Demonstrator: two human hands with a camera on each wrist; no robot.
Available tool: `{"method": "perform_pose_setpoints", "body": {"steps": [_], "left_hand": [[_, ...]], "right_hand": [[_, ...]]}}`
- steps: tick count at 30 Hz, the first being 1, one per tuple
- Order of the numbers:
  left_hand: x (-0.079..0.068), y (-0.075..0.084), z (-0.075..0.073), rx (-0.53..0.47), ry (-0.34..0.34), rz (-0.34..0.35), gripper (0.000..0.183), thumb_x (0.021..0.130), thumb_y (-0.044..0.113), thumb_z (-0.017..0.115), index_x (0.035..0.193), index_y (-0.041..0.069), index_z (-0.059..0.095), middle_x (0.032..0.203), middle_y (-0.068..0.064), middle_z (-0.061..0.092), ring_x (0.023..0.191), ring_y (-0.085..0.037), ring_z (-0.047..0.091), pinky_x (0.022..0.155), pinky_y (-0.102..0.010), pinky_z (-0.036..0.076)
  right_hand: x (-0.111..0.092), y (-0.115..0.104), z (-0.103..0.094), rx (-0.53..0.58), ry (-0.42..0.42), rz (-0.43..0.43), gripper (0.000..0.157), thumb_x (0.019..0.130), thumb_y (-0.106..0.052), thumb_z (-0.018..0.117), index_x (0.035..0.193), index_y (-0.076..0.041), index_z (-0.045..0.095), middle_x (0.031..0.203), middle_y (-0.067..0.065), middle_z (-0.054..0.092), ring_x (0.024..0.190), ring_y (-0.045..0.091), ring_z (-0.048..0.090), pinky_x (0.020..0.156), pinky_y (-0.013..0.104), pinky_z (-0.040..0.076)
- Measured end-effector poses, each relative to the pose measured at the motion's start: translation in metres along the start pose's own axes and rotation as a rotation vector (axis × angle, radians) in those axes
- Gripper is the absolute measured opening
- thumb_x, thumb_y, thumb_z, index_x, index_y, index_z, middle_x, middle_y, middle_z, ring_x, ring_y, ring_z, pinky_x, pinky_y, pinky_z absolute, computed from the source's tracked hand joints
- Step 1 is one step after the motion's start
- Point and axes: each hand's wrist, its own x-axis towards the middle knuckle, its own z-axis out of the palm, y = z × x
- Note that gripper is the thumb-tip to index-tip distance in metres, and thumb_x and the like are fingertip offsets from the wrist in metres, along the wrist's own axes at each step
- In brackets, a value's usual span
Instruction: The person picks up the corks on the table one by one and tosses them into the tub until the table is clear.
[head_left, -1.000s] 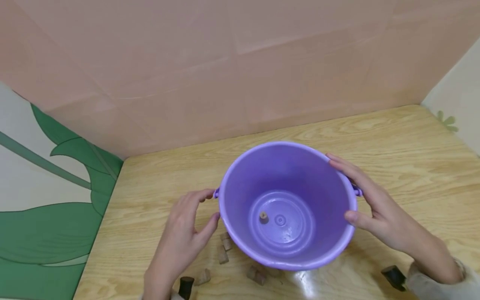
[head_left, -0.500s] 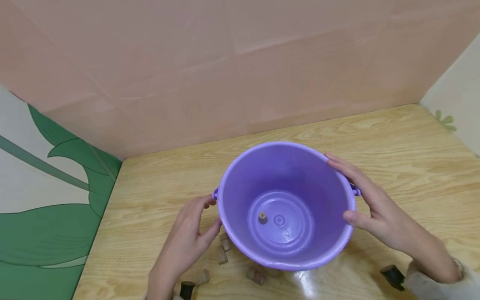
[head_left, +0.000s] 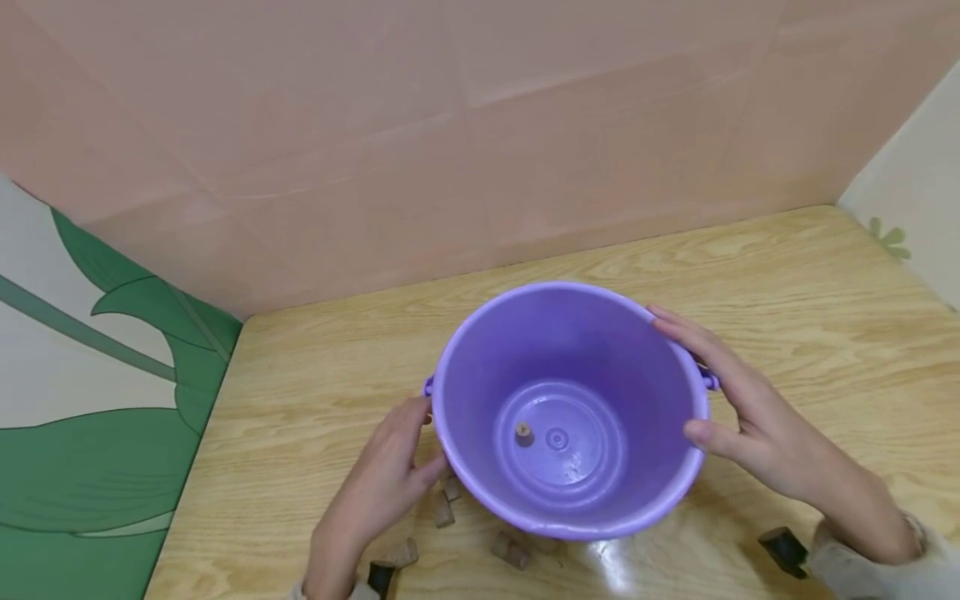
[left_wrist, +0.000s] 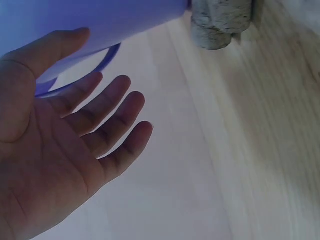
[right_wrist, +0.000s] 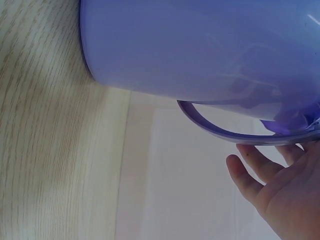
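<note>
1. Bucket of smooth purple plastic [head_left: 577,333], round and open-topped, stands on a light wood-grained tabletop [head_left: 330,367] between the two hands, its mouth facing up towards the person.
2. At its left side is the left hand [head_left: 386,467], thumb against the outside of the wall; the left wrist view shows the other fingers apart and loosely bent. Whether those fingertips touch the wall, I cannot tell.
3. Spread wide, the right hand [head_left: 765,433] spans the opposite side, with thumb and fingertips on the rim. Its lower fingers lie beside a curved purple plastic handle [right_wrist: 215,131]; how firmly it presses cannot be seen.
4. On the bucket's floor, left of the centre, sits a small light-brown cylinder [head_left: 522,430].
5. Several short brown cork-textured cylinders [head_left: 444,508] lie on the tabletop near the left hand, some just beside the bucket.
6. Beyond the tabletop rises a pinkish-beige creased sheet [head_left: 465,150]. A panel with large green leaf shapes [head_left: 82,458] is on the left, a whitish panel with a pale green flower [head_left: 891,237] on the right.
</note>
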Motion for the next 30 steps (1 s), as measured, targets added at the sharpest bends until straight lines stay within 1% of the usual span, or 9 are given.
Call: {"method": "perform_pose_setpoints", "body": {"steps": [5,9,13,17,20,23,27,30], "left_hand": [[0.003,-0.004,0.004,-0.054,-0.04,-0.004,0.055,0.078,0.031,0.07,0.128,0.035,0.044,0.119,0.013,0.056,0.109,-0.004,0.051,0.095,-0.031,0.045],[0.004,-0.007,0.007,-0.06,-0.066,0.001,0.055,0.078,0.029,0.07,0.127,0.032,0.046,0.115,0.013,0.057,0.107,-0.002,0.052,0.093,-0.029,0.046],[0.004,-0.008,0.01,-0.06,-0.094,0.021,0.054,0.078,0.028,0.07,0.127,0.028,0.047,0.114,0.011,0.059,0.108,-0.005,0.053,0.094,-0.03,0.046],[0.004,-0.009,0.013,-0.072,-0.135,0.03,0.065,0.077,0.028,0.07,0.134,0.03,0.04,0.123,0.009,0.056,0.115,-0.008,0.051,0.099,-0.034,0.043],[0.004,-0.009,0.014,-0.08,-0.171,0.027,0.068,0.076,0.028,0.071,0.135,0.03,0.038,0.125,0.008,0.056,0.117,-0.009,0.051,0.1,-0.035,0.043],[0.004,-0.009,0.015,-0.094,-0.21,0.02,0.062,0.075,0.026,0.071,0.131,0.028,0.043,0.121,0.007,0.058,0.115,-0.01,0.053,0.098,-0.035,0.044],[0.004,-0.01,0.017,-0.104,-0.266,0.02,0.06,0.075,0.026,0.072,0.129,0.026,0.044,0.12,0.006,0.059,0.115,-0.013,0.054,0.099,-0.037,0.043],[0.003,-0.011,0.019,-0.109,-0.298,0.016,0.058,0.076,0.027,0.071,0.128,0.027,0.044,0.116,0.007,0.06,0.112,-0.013,0.055,0.098,-0.037,0.044]], "right_hand": [[0.0,0.0,0.0,-0.009,0.004,-0.001,0.074,0.081,-0.024,0.066,0.139,0.006,0.029,0.147,0.019,0.029,0.136,0.021,0.029,0.093,0.012,0.034],[0.0,-0.001,0.001,-0.024,0.008,0.007,0.075,0.081,-0.023,0.066,0.139,0.005,0.029,0.147,0.018,0.029,0.133,0.018,0.033,0.089,0.013,0.036],[-0.001,-0.002,0.0,-0.027,0.004,0.017,0.075,0.08,-0.023,0.067,0.14,0.004,0.029,0.148,0.017,0.029,0.134,0.017,0.033,0.089,0.013,0.036],[-0.001,-0.002,0.0,-0.028,0.004,0.018,0.075,0.08,-0.023,0.067,0.14,0.004,0.029,0.148,0.017,0.029,0.135,0.017,0.031,0.089,0.013,0.036],[-0.001,-0.001,0.0,-0.033,0.008,0.022,0.075,0.08,-0.023,0.067,0.14,0.003,0.029,0.148,0.017,0.029,0.133,0.016,0.033,0.087,0.013,0.036],[-0.001,0.0,-0.001,-0.04,0.014,0.025,0.075,0.08,-0.023,0.067,0.14,0.002,0.029,0.147,0.017,0.029,0.127,0.014,0.039,0.085,0.014,0.037],[-0.001,0.0,-0.001,-0.047,0.019,0.032,0.075,0.08,-0.024,0.067,0.14,0.002,0.029,0.147,0.016,0.03,0.12,0.012,0.043,0.082,0.015,0.037],[-0.001,0.0,-0.001,-0.043,0.012,0.03,0.075,0.081,-0.024,0.067,0.14,0.002,0.029,0.148,0.016,0.029,0.126,0.014,0.04,0.085,0.014,0.037]]}}
